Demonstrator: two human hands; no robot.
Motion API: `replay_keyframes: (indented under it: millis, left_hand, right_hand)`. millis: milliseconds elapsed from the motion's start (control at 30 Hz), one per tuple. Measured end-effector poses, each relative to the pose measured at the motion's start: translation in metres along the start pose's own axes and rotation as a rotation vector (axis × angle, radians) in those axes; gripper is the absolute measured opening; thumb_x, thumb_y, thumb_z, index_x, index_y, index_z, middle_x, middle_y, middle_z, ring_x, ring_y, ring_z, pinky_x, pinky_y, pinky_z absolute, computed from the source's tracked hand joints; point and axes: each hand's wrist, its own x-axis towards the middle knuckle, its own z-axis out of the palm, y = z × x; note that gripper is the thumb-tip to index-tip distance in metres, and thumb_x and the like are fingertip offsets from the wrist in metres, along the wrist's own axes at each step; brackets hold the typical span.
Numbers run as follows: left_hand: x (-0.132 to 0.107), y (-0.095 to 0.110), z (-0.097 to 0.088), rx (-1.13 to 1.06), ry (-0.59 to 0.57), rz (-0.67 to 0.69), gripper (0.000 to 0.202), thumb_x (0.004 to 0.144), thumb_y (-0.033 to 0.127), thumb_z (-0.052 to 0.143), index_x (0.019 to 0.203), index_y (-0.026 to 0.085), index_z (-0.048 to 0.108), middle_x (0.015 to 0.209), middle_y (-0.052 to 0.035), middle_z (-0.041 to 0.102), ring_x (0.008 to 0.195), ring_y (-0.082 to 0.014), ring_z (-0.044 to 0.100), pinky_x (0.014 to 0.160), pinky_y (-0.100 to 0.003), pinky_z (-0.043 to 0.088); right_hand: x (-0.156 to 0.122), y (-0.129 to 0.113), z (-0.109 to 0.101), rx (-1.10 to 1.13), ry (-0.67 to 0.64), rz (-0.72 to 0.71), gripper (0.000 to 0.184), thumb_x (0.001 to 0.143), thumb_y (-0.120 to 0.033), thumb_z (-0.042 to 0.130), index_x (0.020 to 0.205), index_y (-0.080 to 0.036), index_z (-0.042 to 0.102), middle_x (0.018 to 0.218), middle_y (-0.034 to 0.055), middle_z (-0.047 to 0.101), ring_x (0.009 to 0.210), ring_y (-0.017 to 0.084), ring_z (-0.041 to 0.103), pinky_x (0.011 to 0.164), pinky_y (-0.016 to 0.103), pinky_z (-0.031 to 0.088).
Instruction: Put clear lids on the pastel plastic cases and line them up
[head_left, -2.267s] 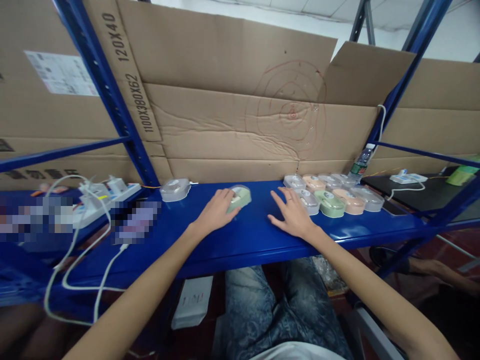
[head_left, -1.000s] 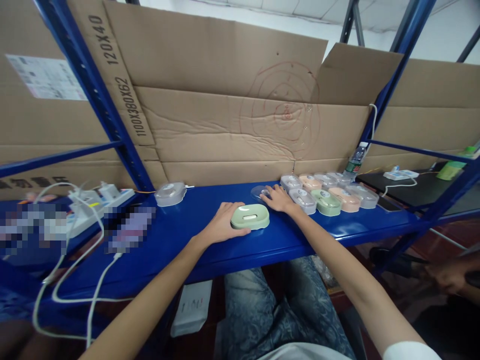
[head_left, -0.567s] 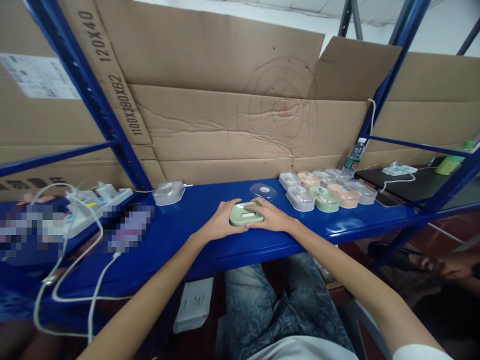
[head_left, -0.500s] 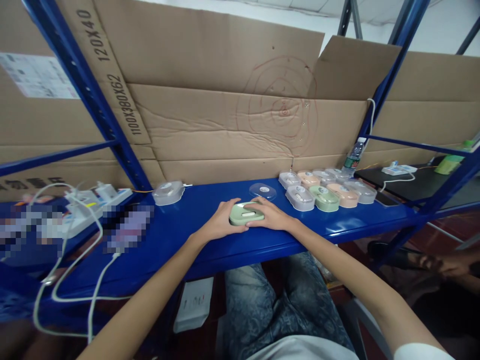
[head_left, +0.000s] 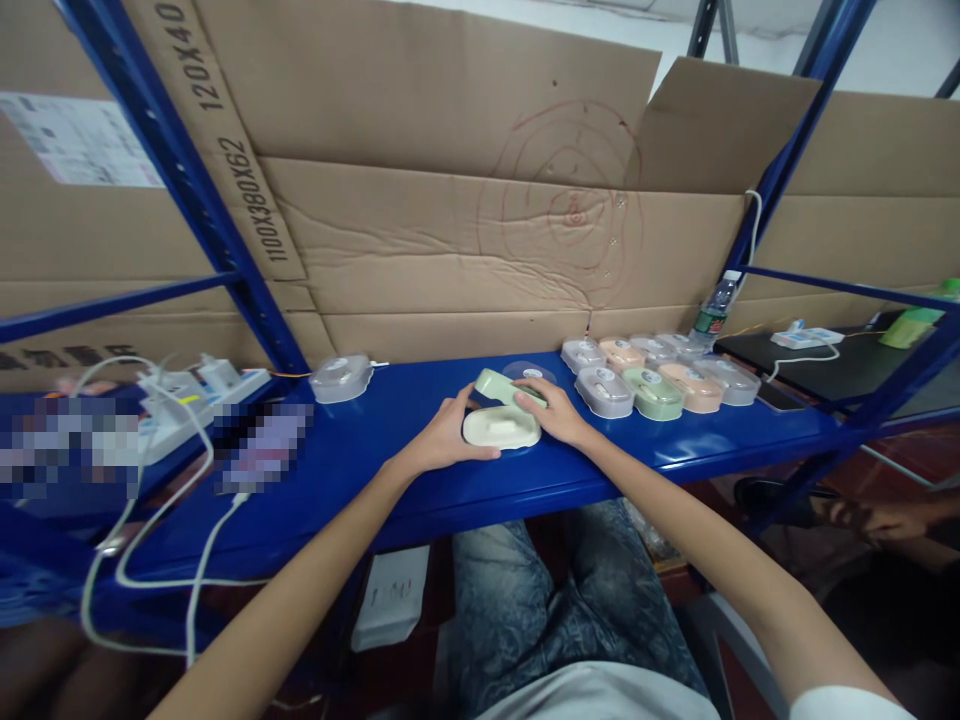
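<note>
My left hand grips the left end of a pale cream oval box base, its thumb along the near rim. Inside that base a raised whitish block shows in the middle. My right hand is closed on a light green oval insert, tilted up behind and above the base. Partly hidden behind the insert, a clear oval lid with a round label lies flat on the blue shelf.
At the right stand several lidded oval boxes, a green one among them, with a water bottle behind. Another clear box is at the left, near a power strip and white cables. A co-worker's hand shows far right.
The green insert has come up out of the cream base, raised and tilted by my right hand. The base's inside now shows, while my left hand still holds it. The view has shifted slightly.
</note>
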Motion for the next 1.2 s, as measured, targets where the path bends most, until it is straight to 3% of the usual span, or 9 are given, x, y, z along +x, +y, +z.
replay_keyframes:
  millis: [367, 500, 600, 700, 867, 1033, 1100, 1200]
  left_hand:
    - [0.0, -0.003, -0.002, -0.001, -0.03, 0.021, 0.119, 0.07, 0.057, 0.089, 0.165, 0.022, 0.027, 0.133, -0.0127, 0.064, 0.127, -0.0381, 0.052, 0.114, -0.054, 0.039]
    - [-0.001, -0.004, 0.0, -0.008, -0.01, -0.036, 0.127, 0.067, 0.06, 0.09, 0.167, 0.022, 0.021, 0.147, -0.0176, 0.054, 0.139, -0.0423, 0.046, 0.117, -0.057, 0.036]
    - [-0.001, -0.004, 0.0, -0.008, -0.029, -0.053, 0.13, 0.068, 0.06, 0.09, 0.168, 0.021, 0.017, 0.143, -0.0172, 0.056, 0.139, -0.0413, 0.047, 0.118, -0.057, 0.036]
    - [-0.002, -0.003, 0.0, 0.006, -0.037, -0.046, 0.126, 0.069, 0.058, 0.089, 0.168, 0.02, 0.02, 0.142, -0.0169, 0.057, 0.136, -0.0395, 0.049, 0.118, -0.056, 0.038]
    - [-0.002, -0.002, -0.001, 0.029, -0.043, -0.032, 0.12, 0.07, 0.058, 0.089, 0.166, 0.02, 0.027, 0.155, -0.0197, 0.048, 0.142, -0.0411, 0.044, 0.119, -0.057, 0.037]
    - [-0.002, -0.004, -0.002, 0.05, -0.039, 0.014, 0.111, 0.073, 0.06, 0.086, 0.163, 0.02, 0.035, 0.159, -0.0173, 0.047, 0.141, -0.0401, 0.045, 0.12, -0.057, 0.035]
    - [-0.002, -0.003, -0.002, 0.061, -0.041, 0.007, 0.111, 0.073, 0.061, 0.086, 0.162, 0.019, 0.035, 0.16, -0.0174, 0.047, 0.142, -0.0401, 0.044, 0.121, -0.056, 0.035]
    - [-0.002, 0.0, -0.003, 0.066, -0.045, -0.01, 0.112, 0.072, 0.062, 0.086, 0.163, 0.02, 0.035, 0.159, -0.0172, 0.047, 0.143, -0.0402, 0.044, 0.121, -0.055, 0.036]
  right_hand:
    - [0.001, 0.0, 0.0, -0.004, 0.024, 0.019, 0.053, 0.104, -0.065, 0.048, 0.12, -0.022, 0.074, 0.124, 0.01, 0.075, 0.12, 0.027, 0.069, 0.108, 0.043, 0.05]
    - [-0.006, -0.009, -0.001, -0.144, -0.122, -0.104, 0.053, 0.1, -0.063, 0.059, 0.127, -0.019, 0.071, 0.124, 0.0128, 0.07, 0.118, 0.028, 0.067, 0.108, 0.045, 0.05]
    - [-0.011, -0.017, 0.0, -0.277, -0.238, -0.175, 0.055, 0.096, -0.062, 0.066, 0.13, -0.02, 0.068, 0.127, 0.014, 0.064, 0.118, 0.029, 0.065, 0.106, 0.046, 0.052]
    - [-0.014, -0.021, 0.001, -0.369, -0.27, -0.23, 0.054, 0.098, -0.061, 0.064, 0.132, -0.019, 0.066, 0.129, 0.0153, 0.06, 0.117, 0.03, 0.063, 0.104, 0.046, 0.053]
    - [-0.016, -0.023, 0.0, -0.485, -0.306, -0.313, 0.054, 0.1, -0.06, 0.059, 0.133, -0.018, 0.063, 0.129, 0.0175, 0.057, 0.118, 0.032, 0.059, 0.105, 0.048, 0.05]
    - [-0.016, -0.028, 0.0, -0.527, -0.352, -0.319, 0.058, 0.1, -0.063, 0.058, 0.135, -0.017, 0.062, 0.128, 0.0189, 0.057, 0.117, 0.033, 0.057, 0.103, 0.051, 0.05]
    - [-0.015, -0.028, -0.003, -0.483, -0.341, -0.307, 0.057, 0.102, -0.062, 0.053, 0.138, -0.019, 0.061, 0.133, 0.0179, 0.057, 0.121, 0.032, 0.056, 0.107, 0.051, 0.047]
    - [-0.011, -0.019, -0.009, -0.431, -0.17, -0.238, 0.053, 0.11, -0.055, 0.038, 0.147, -0.022, 0.054, 0.144, 0.0153, 0.055, 0.136, 0.03, 0.05, 0.118, 0.049, 0.04]
